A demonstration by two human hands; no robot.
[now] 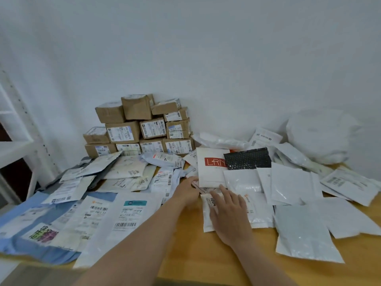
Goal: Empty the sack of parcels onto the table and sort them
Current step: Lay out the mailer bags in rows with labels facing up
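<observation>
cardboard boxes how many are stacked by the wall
12 boxes show, stacked against the wall at the back left of the table: four on top, four in the middle row, four at the bottom behind the mailers. More may be hidden behind.

About twelve cardboard boxes (123, 132), one black mailer (247, 158), one white sack (319, 137), dozens of pale mailers (292, 182)

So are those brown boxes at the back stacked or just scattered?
Stacked: the brown boxes sit several layers high against the wall, many with their labels facing out.
</observation>
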